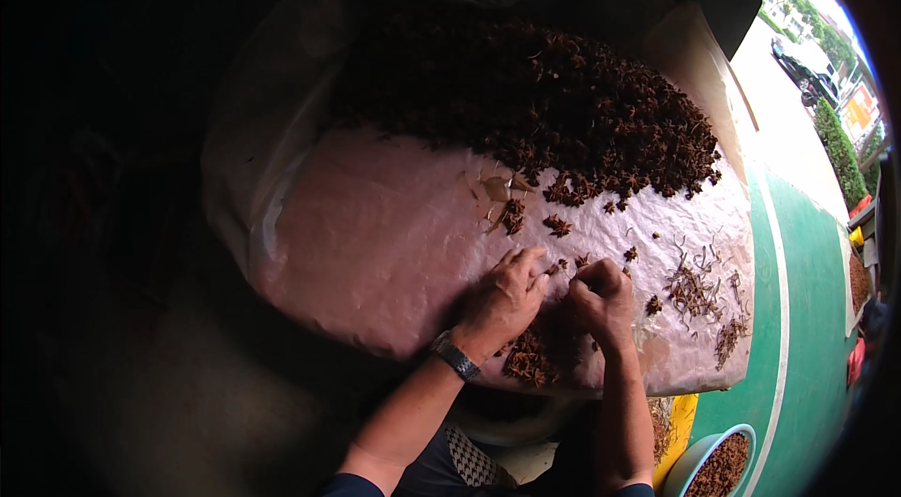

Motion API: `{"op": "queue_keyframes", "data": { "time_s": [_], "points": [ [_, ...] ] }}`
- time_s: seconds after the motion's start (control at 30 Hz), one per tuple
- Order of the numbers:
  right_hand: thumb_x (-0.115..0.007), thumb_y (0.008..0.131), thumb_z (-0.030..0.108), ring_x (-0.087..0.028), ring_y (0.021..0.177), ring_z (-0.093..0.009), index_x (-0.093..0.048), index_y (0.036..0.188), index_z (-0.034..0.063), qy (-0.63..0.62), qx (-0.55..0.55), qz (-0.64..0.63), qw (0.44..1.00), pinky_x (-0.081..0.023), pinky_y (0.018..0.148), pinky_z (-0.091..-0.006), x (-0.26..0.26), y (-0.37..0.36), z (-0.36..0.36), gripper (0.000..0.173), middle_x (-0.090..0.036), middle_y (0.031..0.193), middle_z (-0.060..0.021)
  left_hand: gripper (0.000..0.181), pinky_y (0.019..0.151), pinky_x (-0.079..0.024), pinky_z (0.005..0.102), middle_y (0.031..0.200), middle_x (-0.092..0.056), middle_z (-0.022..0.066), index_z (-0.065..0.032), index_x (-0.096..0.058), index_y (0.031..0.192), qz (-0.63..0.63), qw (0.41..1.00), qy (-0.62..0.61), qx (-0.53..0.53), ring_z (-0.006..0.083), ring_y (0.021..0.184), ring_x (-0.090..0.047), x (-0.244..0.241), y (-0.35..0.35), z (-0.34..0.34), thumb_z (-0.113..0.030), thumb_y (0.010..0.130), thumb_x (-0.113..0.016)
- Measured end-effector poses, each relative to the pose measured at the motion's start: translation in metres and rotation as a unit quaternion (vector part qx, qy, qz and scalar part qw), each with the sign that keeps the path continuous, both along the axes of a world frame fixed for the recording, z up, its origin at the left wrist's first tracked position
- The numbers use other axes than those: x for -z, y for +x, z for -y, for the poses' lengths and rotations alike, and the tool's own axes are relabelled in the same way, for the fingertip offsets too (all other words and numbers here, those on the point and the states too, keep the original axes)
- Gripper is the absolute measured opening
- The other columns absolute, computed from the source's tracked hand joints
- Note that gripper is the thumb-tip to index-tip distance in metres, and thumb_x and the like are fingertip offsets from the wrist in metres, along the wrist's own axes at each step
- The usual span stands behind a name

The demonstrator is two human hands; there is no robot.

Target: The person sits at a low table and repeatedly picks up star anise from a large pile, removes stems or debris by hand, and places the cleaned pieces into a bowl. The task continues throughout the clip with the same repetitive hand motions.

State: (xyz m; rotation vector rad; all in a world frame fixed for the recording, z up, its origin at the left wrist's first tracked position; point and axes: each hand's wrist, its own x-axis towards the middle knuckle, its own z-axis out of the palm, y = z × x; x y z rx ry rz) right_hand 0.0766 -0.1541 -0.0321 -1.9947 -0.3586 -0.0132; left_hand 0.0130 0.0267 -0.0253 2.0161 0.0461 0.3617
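Dried star anise lies in a large dark heap (598, 117) across the far part of a pinkish plastic sheet (366, 236). My left hand (503, 300), with a dark watch on its wrist, rests low over the sheet, fingers bent and thumb near a small star anise piece (552, 270). Close beside it, my right hand (605, 296) has its fingers curled in. Another star anise (582, 261) touches or lies just by its fingertips; whether either hand grips anything is hidden. Between my wrists, at the near edge, is a smaller star anise pile (531, 360), partly in shadow.
Thin stems (693, 293) are strewn at the sheet's right side. A dry leaf fragment (496, 189) and loose star anise (558, 225) lie before the heap. Below right, a light blue basin (746, 448) of brown pieces stands on the green floor (809, 272).
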Motion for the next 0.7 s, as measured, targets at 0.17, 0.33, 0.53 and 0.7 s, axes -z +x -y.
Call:
{"op": "queue_keyframes", "data": {
  "time_s": [0.17,0.33,0.53,0.7],
  "points": [
    [-0.069,0.083,-0.004,-0.063,0.072,-0.009,-0.062,0.084,0.0016,0.11,-0.06,-0.103,0.987,-0.051,0.057,-0.025,-0.025,-0.012,0.014,0.009,-0.066,0.078,-0.0031,0.023,0.083,-0.056,0.0395,0.112,-0.067,0.0203,-0.0004,-0.066,0.117,0.063,0.994,-0.001,0.091,0.0349,0.095,-0.069,0.002,0.003,0.012,-0.004,0.094,-0.065],
    [-0.069,0.083,-0.007,-0.063,0.073,-0.008,-0.063,0.085,0.0014,0.182,-0.054,-0.096,0.977,-0.052,0.06,-0.0249,-0.019,-0.01,0.034,0.011,-0.067,0.081,-0.0034,0.028,0.086,-0.055,0.0401,0.115,-0.064,0.0193,-0.0017,-0.065,0.12,0.045,0.995,0.06,0.063,0.0348,0.102,-0.066,0.0,0.003,0.018,-0.005,0.092,-0.068],
    [-0.071,0.081,-0.007,-0.061,0.075,-0.008,-0.062,0.083,0.0018,0.219,-0.09,-0.158,0.959,-0.05,0.07,-0.0246,-0.018,-0.008,0.053,0.013,-0.067,0.082,-0.0023,0.031,0.084,-0.056,0.0378,0.105,-0.065,0.0171,-0.0012,-0.066,0.123,0.102,0.986,0.022,0.132,0.0321,0.094,-0.068,-0.009,0.005,0.032,-0.004,0.092,-0.068],
    [-0.071,0.081,-0.006,-0.064,0.076,-0.01,-0.064,0.084,0.0015,0.26,-0.098,-0.222,0.935,-0.053,0.07,-0.026,-0.032,-0.017,0.047,0.011,-0.07,0.083,-0.0042,0.018,0.078,-0.057,0.0423,0.094,-0.069,0.0177,-0.0009,-0.068,0.109,0.088,0.987,0.076,0.11,0.0369,0.086,-0.069,-0.007,0.004,0.036,-0.003,0.091,-0.068]
  ]
}}
